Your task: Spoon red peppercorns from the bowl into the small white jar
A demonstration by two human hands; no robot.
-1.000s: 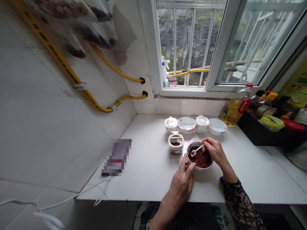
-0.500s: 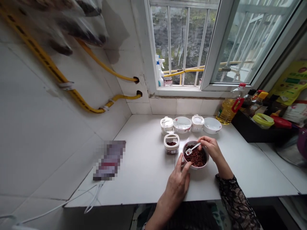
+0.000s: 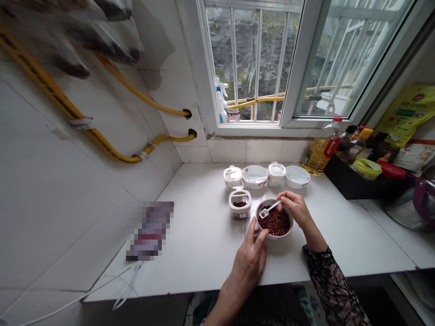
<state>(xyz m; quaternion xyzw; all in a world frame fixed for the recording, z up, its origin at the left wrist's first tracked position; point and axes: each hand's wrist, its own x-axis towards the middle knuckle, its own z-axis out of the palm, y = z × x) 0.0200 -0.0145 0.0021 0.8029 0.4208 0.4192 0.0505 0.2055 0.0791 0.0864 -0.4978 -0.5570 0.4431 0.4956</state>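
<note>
A bowl of dark red, peppercorn-like bits stands on the white counter. My right hand pinches the handle of a small white spoon, whose scoop is over the bits near the bowl's left side. The fingers of my left hand rest against the bowl's left and front rim, gripping it. Just left of the bowl is a clear jar with a pale rim, partly filled with similar dark red bits.
Behind stand a white-filled jar, a white bowl, a second jar and another bowl. An oil bottle and a black condiment box are at right. A blurred flat object lies left, with a white cable.
The whole view has shifted slightly, so things appear a little further left. Both hands keep their places at the bowl, and the spoon is still over the bits.
</note>
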